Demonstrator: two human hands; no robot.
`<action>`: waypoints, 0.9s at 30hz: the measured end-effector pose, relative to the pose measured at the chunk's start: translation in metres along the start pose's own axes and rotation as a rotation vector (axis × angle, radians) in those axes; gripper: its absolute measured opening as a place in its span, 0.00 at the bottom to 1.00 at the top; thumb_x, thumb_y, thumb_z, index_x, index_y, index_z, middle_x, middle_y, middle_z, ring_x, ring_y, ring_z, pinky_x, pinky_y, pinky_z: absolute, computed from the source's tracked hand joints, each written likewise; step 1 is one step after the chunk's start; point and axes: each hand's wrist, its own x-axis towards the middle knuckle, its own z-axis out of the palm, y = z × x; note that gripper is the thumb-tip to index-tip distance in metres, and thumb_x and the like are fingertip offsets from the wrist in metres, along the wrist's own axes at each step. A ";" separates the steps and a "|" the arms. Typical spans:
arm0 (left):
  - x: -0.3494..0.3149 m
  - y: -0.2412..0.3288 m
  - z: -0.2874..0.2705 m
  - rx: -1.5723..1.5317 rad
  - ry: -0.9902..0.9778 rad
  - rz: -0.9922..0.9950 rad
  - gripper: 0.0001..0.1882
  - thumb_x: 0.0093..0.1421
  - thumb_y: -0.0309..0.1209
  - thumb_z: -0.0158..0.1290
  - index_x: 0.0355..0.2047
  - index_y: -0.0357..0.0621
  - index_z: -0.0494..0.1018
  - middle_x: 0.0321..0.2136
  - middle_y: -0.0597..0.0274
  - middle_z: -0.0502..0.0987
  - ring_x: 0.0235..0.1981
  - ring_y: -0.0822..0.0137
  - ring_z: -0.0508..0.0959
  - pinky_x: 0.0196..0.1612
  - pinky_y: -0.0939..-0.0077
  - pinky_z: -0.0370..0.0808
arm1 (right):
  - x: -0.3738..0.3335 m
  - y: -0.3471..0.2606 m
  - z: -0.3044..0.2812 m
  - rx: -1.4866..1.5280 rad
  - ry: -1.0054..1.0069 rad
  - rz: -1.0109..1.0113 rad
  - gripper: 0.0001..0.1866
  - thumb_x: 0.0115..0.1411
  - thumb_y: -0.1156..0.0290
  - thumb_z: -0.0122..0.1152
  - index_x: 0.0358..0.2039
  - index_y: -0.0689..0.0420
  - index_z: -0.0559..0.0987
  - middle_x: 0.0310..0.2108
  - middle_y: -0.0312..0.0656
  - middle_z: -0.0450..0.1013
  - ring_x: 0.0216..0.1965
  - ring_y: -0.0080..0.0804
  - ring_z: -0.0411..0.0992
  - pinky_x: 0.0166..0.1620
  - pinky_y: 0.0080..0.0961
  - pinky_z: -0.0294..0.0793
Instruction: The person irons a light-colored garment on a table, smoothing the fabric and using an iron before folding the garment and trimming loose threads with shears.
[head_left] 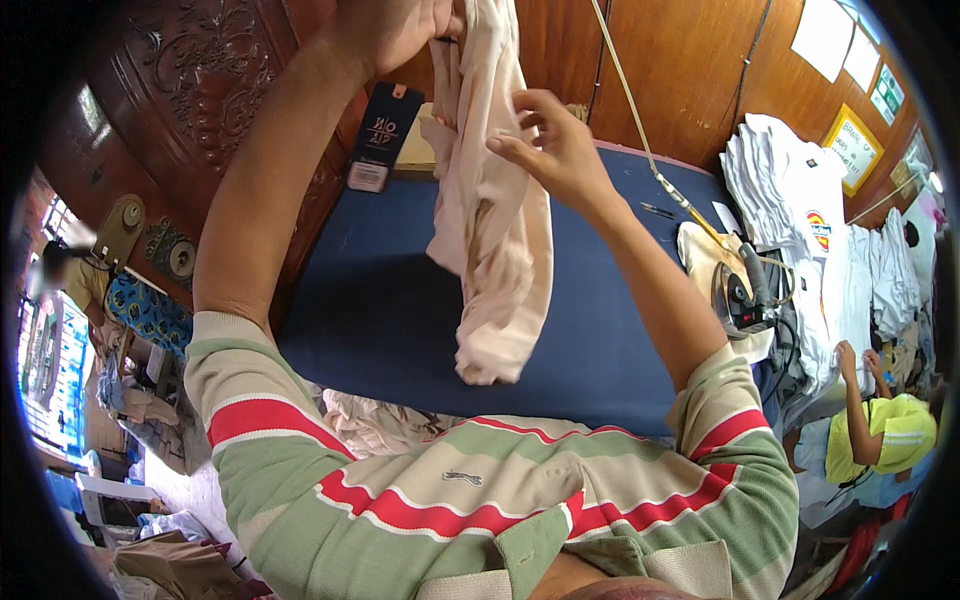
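A pale pink garment (pixel 490 230) hangs in loose folds above the blue-covered table (pixel 360 340). I cannot tell what kind of garment it is. My left hand (pixel 405 30) is raised at the upper edge and holds its top; some of its fingers are cut off by the frame. From the garment dangles a dark hang tag (pixel 384 135), below my left hand. My right hand (pixel 560 150) is at the garment's right side, fingertips close to or touching the cloth, with thumb and fingers apart and nothing gripped.
An iron (pixel 742 290) stands at the table's right, its hose rising up. Beyond it lie stacked white shirts (pixel 790 210). A person in yellow (pixel 880 435) works at far right, another person (pixel 80 285) at far left. Pale cloth (pixel 375 425) lies below the table's front edge.
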 end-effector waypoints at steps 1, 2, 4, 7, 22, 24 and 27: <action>0.004 0.009 -0.001 0.005 -0.023 0.045 0.27 0.59 0.59 0.40 0.33 0.46 0.67 0.28 0.61 0.75 0.32 0.67 0.77 0.36 0.68 0.76 | 0.016 0.014 -0.004 -0.090 -0.123 -0.145 0.17 0.55 0.60 0.60 0.38 0.60 0.72 0.29 0.36 0.71 0.32 0.22 0.69 0.35 0.19 0.69; 0.003 0.019 0.002 0.013 0.027 0.065 0.27 0.59 0.59 0.40 0.34 0.46 0.67 0.28 0.61 0.75 0.32 0.67 0.77 0.36 0.68 0.75 | 0.030 0.024 -0.015 0.100 -0.107 0.010 0.16 0.56 0.60 0.60 0.37 0.59 0.73 0.29 0.35 0.71 0.31 0.21 0.69 0.34 0.18 0.68; -0.004 0.032 0.006 0.028 0.134 0.102 0.27 0.59 0.59 0.40 0.34 0.45 0.68 0.28 0.61 0.75 0.32 0.68 0.77 0.37 0.68 0.75 | 0.054 0.031 -0.036 0.486 -0.084 0.326 0.14 0.57 0.61 0.58 0.36 0.58 0.73 0.28 0.33 0.70 0.30 0.18 0.68 0.32 0.16 0.67; -0.023 0.037 -0.019 -0.088 0.119 0.087 0.34 0.60 0.59 0.37 0.44 0.36 0.65 0.39 0.53 0.75 0.41 0.60 0.76 0.43 0.63 0.74 | 0.072 0.034 -0.064 0.461 0.101 0.285 0.10 0.60 0.64 0.54 0.32 0.58 0.74 0.26 0.29 0.69 0.26 0.14 0.64 0.30 0.14 0.64; -0.083 -0.049 0.021 -0.490 0.450 0.157 0.42 0.61 0.57 0.35 0.60 0.32 0.43 0.62 0.46 0.48 0.63 0.47 0.49 0.64 0.51 0.41 | 0.066 0.070 -0.054 -0.196 0.332 -0.346 0.06 0.50 0.76 0.60 0.31 0.57 0.76 0.27 0.36 0.72 0.29 0.27 0.68 0.31 0.22 0.67; -0.084 -0.066 0.027 -0.578 0.504 0.147 0.43 0.60 0.57 0.36 0.60 0.31 0.43 0.62 0.46 0.46 0.63 0.47 0.48 0.64 0.51 0.40 | 0.009 0.037 -0.005 -0.028 0.243 -0.465 0.15 0.41 0.73 0.67 0.32 0.55 0.74 0.31 0.41 0.70 0.32 0.39 0.68 0.35 0.29 0.68; -0.084 -0.091 0.030 -0.616 0.533 0.143 0.46 0.59 0.58 0.37 0.61 0.33 0.36 0.63 0.48 0.40 0.65 0.48 0.42 0.65 0.52 0.37 | -0.059 0.011 0.049 -0.113 0.152 -0.347 0.30 0.33 0.68 0.75 0.37 0.55 0.66 0.41 0.46 0.66 0.41 0.44 0.65 0.45 0.34 0.65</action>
